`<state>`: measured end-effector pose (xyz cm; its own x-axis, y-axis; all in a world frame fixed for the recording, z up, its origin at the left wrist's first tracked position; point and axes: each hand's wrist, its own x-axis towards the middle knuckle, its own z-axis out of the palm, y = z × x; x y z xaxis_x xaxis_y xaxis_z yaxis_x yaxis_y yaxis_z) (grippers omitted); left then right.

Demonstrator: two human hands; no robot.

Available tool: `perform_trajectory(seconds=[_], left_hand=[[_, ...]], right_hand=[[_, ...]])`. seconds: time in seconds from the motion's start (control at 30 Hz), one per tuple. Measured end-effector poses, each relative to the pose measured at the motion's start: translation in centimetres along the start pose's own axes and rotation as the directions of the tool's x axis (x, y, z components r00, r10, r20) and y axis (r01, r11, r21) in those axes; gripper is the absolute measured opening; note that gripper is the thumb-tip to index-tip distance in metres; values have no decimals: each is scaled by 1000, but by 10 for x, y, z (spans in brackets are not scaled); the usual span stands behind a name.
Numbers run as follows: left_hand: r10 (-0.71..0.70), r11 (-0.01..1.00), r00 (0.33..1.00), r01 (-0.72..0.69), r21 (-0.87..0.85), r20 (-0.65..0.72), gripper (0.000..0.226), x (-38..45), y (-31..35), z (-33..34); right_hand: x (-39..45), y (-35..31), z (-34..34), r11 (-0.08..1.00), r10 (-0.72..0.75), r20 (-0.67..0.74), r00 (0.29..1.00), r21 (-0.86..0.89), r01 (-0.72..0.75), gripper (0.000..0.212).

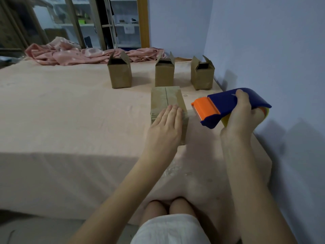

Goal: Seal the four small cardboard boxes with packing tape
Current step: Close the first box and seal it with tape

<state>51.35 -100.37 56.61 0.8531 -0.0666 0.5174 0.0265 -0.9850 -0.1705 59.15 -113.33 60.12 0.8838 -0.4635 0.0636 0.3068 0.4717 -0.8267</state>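
The closed cardboard box (pixel 167 104) lies on the bed (pixel 70 111) directly under the left hand (pixel 164 127), its flaps shut with a seam running down the middle of its top face. Its long axis runs away from the person, from the left wrist toward the far wall. The left hand rests flat on the near end of the box, fingers straight and close together, pressing on the cardboard over a strip of clear tape.

Just to the right of that hand, the right hand (pixel 241 113) grips a blue tape dispenser (pixel 228 106), held above the bed and apart from the box. Its fingers curl over the blue housing, and its orange front end points left and slightly down toward the box.

Beyond the fingertips of the left hand stand three more boxes in a row, all upright with flaps raised: the left open box (pixel 120 74), the middle open box (pixel 164 73) just behind the closed one, and the right open box (pixel 202 76) beyond the dispenser, near the wall (pixel 263 41).

Farther off, past the left hand, a crumpled pink blanket (pixel 70 53) lies along the bed's far edge.
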Motion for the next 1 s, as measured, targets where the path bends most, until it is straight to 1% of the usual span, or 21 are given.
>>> perform_trajectory(seconds=[0.07, 0.2, 0.27, 0.37, 0.53, 0.7, 0.77, 0.9, 0.97, 1.0], left_hand=[[12, 1000, 1000, -13, -26, -20, 61, 1, 0, 0], [13, 997, 1000, -14, -74, -3, 61, 1, 0, -1], [10, 995, 1000, -10, -102, 6, 62, 3, 0, -1], [17, 996, 1000, -15, -92, 16, 64, 4, 0, 2], [23, 996, 999, -21, -84, 25, 72, 3, 0, 5], [19, 994, 999, -16, -105, 27, 69, 7, -1, 2], [15, 994, 1000, -12, -110, 26, 66, 9, -1, 1], [4, 995, 999, -1, -100, 35, 61, 12, 5, -2], [-7, 997, 1000, 8, -82, 11, 55, 11, 6, -5], [-11, 997, 1000, 11, -80, 3, 54, 11, 6, -4]], right_hand=[[0, -6, 1, 998, -62, -1, 998, -5, 62, 24], [-1, -15, 2, 986, -162, 17, 987, -36, 162, 22], [0, -15, 3, 969, -226, 46, 973, -91, 229, 19], [2, -9, 4, 933, -283, 79, 956, -210, 294, 27], [13, 4, 3, 899, -218, 63, 974, -376, 226, 37], [22, 9, 10, 809, -166, 97, 981, -556, 192, 36], [27, 7, 14, 768, -145, 111, 983, -614, 182, 31], [35, 1, 19, 695, -83, 142, 986, -701, 159, 7], [37, -3, 22, 613, -59, 192, 980, -768, 187, 5], [37, -6, 26, 563, -56, 223, 973, -798, 215, 9]])
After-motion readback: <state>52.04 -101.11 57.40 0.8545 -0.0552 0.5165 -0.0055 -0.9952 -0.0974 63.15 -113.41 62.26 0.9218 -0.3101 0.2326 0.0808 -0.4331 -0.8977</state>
